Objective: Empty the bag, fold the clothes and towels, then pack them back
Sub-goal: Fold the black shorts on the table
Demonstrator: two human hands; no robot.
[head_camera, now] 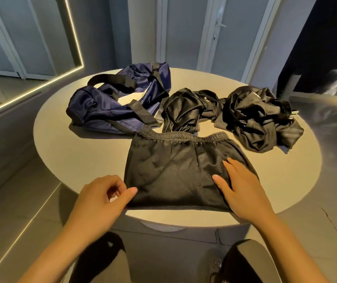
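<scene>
Table (77,152): round and pale; all the cloth is laid on its top
Black shorts (175,172): spread flat on the table's near middle; the elastic waistband (184,136) is turned toward the table's centre, and the lower hem is laid just inside the table's near edge
Left hand (100,199): held over the table's near edge, left of its middle; the fingers are curled in, and the thumb (129,193) is stretched out with its tip set against the shorts' lower left corner; whether cloth is pinched between thumb and fingers cannot be told
Right hand (243,193): held over the table's near edge, right of its middle; it is laid flat, palm down, on the right part of the shorts; the fingers are kept straight and slightly spread, and nothing is gripped
Navy bag (106,107): slumped on the table's far left; it is seen collapsed, with a black strap (112,79) looped over its top
Crumpled black garment (181,111): heaped at the table's centre, touching the bag's right end and the waistband
Second crumpled black garment (255,119): piled on the table's far right side, unfolded
</scene>
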